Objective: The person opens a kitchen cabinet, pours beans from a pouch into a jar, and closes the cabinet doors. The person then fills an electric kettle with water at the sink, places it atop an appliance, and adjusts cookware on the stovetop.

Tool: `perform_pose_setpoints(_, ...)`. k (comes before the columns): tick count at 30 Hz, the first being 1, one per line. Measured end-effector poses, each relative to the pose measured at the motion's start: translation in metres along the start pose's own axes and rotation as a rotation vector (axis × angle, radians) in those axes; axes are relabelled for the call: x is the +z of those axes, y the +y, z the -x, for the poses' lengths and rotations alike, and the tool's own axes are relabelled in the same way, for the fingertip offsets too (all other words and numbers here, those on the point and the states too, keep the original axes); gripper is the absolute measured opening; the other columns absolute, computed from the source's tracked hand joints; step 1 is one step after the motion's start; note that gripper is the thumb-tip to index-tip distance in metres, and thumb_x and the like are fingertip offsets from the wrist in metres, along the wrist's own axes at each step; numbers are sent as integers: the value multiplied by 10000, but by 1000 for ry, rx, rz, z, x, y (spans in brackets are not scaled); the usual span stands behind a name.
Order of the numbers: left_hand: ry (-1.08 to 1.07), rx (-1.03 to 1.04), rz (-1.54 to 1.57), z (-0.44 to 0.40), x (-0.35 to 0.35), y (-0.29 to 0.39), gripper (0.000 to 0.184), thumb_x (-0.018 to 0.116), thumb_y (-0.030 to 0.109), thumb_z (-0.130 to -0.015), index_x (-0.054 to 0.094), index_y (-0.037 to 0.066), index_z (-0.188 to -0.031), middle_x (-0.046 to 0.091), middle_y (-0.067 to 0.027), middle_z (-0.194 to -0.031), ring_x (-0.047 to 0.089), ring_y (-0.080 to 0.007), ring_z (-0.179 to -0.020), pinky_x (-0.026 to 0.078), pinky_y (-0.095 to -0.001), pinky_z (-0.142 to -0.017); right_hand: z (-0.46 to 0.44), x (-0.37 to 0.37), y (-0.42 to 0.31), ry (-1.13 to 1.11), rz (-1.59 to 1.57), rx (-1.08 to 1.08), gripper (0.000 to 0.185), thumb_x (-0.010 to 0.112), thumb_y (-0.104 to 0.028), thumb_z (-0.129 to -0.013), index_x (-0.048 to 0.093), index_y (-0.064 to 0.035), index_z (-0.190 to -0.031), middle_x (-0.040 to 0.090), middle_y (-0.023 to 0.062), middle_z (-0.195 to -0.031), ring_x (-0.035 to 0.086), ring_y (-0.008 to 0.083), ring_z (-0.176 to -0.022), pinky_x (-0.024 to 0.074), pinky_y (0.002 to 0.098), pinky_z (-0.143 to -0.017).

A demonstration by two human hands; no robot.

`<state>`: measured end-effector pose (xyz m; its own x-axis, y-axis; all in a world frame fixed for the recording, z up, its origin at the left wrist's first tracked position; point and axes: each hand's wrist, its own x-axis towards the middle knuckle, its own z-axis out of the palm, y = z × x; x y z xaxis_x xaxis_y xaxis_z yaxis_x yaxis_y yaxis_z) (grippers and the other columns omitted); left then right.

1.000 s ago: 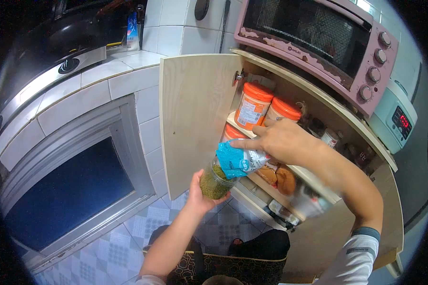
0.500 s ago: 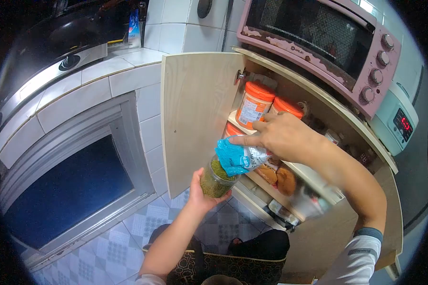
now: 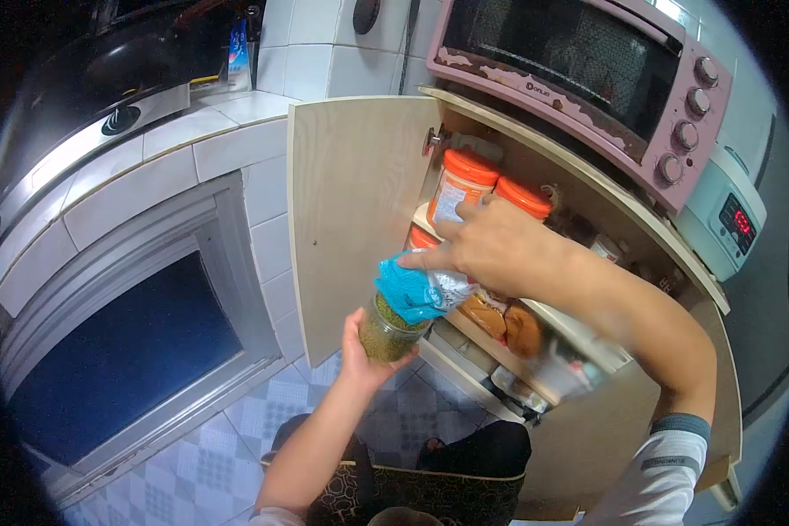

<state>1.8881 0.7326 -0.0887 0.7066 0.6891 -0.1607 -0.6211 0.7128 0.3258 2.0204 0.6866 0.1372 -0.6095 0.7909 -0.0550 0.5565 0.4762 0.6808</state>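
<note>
My left hand is wrapped round a clear jar, which it holds tilted. Small green grains fill much of the jar. Over the jar's mouth lies the blue end of a blue and silver plastic bag. My right hand grips this bag from above, with its index finger stretched along the blue part. The bag covers part of the jar's opening, so I cannot see whether grains are passing between them.
An open cabinet door stands left of the jar. Inside the cabinet are orange-lidded tubs and brown packets. On top sit a pink oven and a pale green appliance with a red display. A tiled counter runs along the left.
The view has shifted slightly, so most things sit a little further left. The bag has moved slightly left over the jar's mouth. Both hands keep their holds.
</note>
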Motion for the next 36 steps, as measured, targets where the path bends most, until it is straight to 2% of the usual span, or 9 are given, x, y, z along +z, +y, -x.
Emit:
perform_pose_setpoints(4, -68, -11, 32, -5, -10, 0, 557, 370, 533, -794, 454, 147, -1187, 471, -113, -1198, 457, -289, -1060, 371, -492, -862, 1, -8, 1, -58, -21, -1, 597, 635, -161, -695, 469, -356, -1235, 576, 60, -1032, 576, 236, -864, 476, 355, -703)
perform_pose_setpoints(6, -77, -11, 41, -5, -9, 0, 550, 367, 530, -798, 456, 147, -1183, 474, -111, -1194, 459, -288, -1055, 375, -491, -856, 1, -4, 3, 29, -30, -10, 616, 651, -157, -683, 467, -352, -1237, 577, 53, -1020, 570, 234, -872, 477, 352, -719)
perform_pose_setpoints(18, -64, 0, 51, -4, -7, 0, 539, 348, 513, -813, 458, 127, -1172, 486, -130, -1165, 483, -299, -1012, 416, -480, -810, 0, -4, 0, 19, 15, -17, 624, 658, -171, -683, 457, -360, -1242, 577, 38, -1051, 563, 233, -880, 473, 346, -767)
perform_pose_setpoints(36, -83, -9, 35, -5, -7, -2, 539, 328, 517, -813, 468, 130, -1161, 494, -119, -1153, 490, -288, -997, 416, -472, -809, 3, -7, 2, -3, -37, 26, 637, 673, -172, -668, 461, -373, -1234, 584, 30, -1044, 557, 217, -879, 472, 326, -765)
